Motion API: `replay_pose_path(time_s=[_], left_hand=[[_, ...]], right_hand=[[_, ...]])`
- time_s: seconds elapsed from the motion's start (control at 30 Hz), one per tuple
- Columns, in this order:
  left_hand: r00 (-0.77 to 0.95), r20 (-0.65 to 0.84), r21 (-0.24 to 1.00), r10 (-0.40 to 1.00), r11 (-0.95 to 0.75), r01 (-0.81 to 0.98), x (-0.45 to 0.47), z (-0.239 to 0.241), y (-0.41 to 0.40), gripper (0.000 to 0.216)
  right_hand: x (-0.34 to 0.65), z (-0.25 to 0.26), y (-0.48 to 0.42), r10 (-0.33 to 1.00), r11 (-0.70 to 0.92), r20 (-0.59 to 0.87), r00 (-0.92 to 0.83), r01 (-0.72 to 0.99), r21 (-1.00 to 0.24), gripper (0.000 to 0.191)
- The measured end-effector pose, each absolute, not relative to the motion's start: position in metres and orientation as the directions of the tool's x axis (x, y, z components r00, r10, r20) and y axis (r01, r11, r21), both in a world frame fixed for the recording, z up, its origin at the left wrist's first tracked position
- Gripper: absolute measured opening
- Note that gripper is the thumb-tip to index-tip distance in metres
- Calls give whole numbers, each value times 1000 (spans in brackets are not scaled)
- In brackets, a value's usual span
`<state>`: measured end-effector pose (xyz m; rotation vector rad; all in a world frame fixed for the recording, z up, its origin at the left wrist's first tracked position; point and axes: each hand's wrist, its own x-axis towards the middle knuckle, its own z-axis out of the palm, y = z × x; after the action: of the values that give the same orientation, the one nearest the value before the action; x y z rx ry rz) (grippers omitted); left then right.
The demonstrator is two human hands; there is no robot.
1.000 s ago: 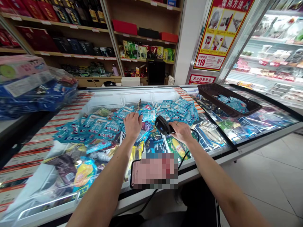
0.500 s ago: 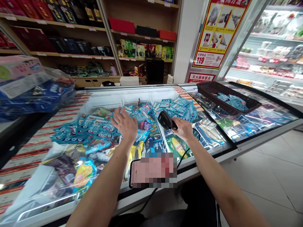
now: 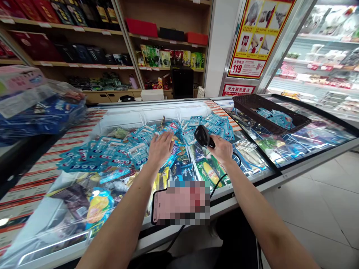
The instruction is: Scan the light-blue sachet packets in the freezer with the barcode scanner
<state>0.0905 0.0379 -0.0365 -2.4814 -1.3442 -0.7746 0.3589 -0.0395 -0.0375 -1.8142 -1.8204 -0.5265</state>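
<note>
My right hand [image 3: 222,152] is wrapped around the handle of a black barcode scanner [image 3: 202,136], whose head tilts left above the freezer. A black cable [image 3: 217,184] trails from it toward the front edge. My left hand [image 3: 160,148], palm down with fingers stretched out, hovers over or rests on the glass between two groups of packets; contact is unclear. To its left lie many light-blue packets [image 3: 108,151], overlapping. Another group of blue packets [image 3: 217,126] lies behind the scanner. A phone [image 3: 171,205] with a partly blurred screen sits at the near edge.
Under the chest freezer's glass lid [image 3: 120,108] are bagged foods. A dark brown basket [image 3: 246,108] with several blue packets stands at right. Plastic-wrapped goods [image 3: 42,108] are stacked at left. Shelves [image 3: 98,67] stand behind; a refrigerated display [image 3: 322,71] is at far right.
My left hand has moved right, off the left group of packets toward the middle. The scanner in my right hand has shifted slightly right and its head has turned.
</note>
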Motion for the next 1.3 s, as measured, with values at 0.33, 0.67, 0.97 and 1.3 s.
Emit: replay_pose_path(time_s=[0.33,0.67,0.97,1.3], left_hand=[[788,197,94,584,-811,578,98,-27,36,54],[705,405,49,582,-784,619,97,-25,34,43],[414,464,41,783,-485,873,93,-37,40,67],[397,605,220,690,-624,750,87,-38,49,56]], right_hand=[[358,-36,-40,819,38,574,5,997,-62,31],[357,-36,-41,817,41,577,-5,998,-49,32],[356,-37,-41,825,159,549,-131,987,-2,33],[357,-39,-40,795,236,575,-195,972,3,31]])
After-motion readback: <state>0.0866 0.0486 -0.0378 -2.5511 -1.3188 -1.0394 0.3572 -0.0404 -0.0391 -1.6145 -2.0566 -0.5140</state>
